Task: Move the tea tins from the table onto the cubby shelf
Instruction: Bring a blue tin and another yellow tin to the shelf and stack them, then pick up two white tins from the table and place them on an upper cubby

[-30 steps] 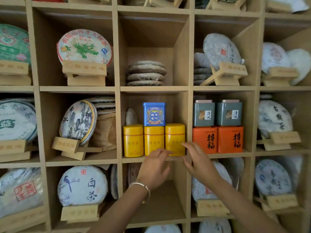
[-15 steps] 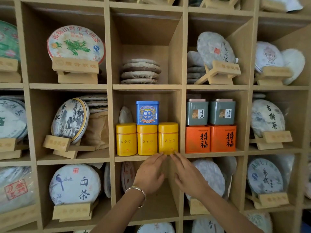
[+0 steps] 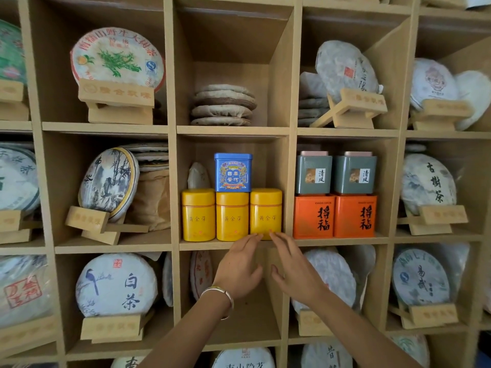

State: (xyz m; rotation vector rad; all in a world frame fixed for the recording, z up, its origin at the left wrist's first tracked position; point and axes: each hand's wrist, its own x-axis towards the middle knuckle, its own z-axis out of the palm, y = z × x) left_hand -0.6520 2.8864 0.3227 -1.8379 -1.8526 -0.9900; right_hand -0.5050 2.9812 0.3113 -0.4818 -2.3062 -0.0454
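Observation:
Three yellow tea tins stand in a row in the middle cubby: the left one, the middle one and the right one. A blue square tin sits on top of them. My left hand, with a bracelet on the wrist, and my right hand reach up from below with straight fingers. Their fingertips are at the bottom front of the right yellow tin, at the edge of the shelf board. Neither hand holds anything.
The cubby to the right holds two grey-green tins stacked on two orange tins. Wrapped round tea cakes on wooden stands fill the surrounding cubbies. A stack of flat cakes lies in the cubby above.
Both hands have dropped slightly and drawn closer together below the right yellow tin. The camera view has shifted right. The tins have not moved.

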